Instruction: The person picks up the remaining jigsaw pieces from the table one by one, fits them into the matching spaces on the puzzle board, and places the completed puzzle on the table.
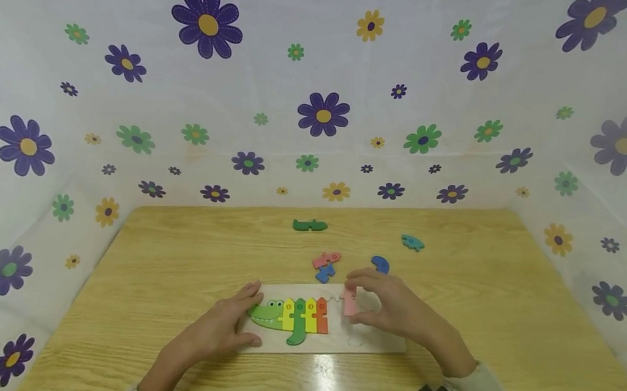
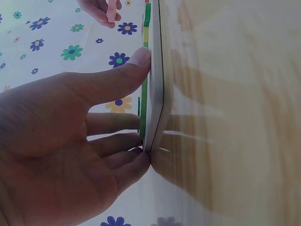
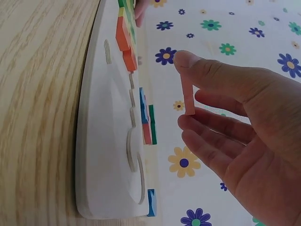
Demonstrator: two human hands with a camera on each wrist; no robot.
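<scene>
A pale wooden puzzle board (image 1: pixel 374 341) lies on the table, filled in its left part with a green crocodile head (image 1: pixel 269 318) and yellow, green and orange-red pieces. My left hand (image 1: pixel 214 327) rests at the board's left end, its thumb (image 2: pixel 140 59) on the near side and its fairly straight fingers against the far corner. Between thumb and fingertips my right hand (image 1: pixel 401 310) pinches a pink puzzle piece (image 1: pixel 349 302). That piece is upright and apart from the board in the right wrist view, over the bare, outlined right part.
Behind the board lie loose pieces: a pinkish-red one (image 1: pixel 327 260) against a blue one (image 1: pixel 326 274), a curved blue one (image 1: pixel 380 264), a dark green one (image 1: pixel 310 225) and a light blue one (image 1: pixel 412 242). A white flowered cloth (image 1: pixel 267 81) surrounds the table's back and sides.
</scene>
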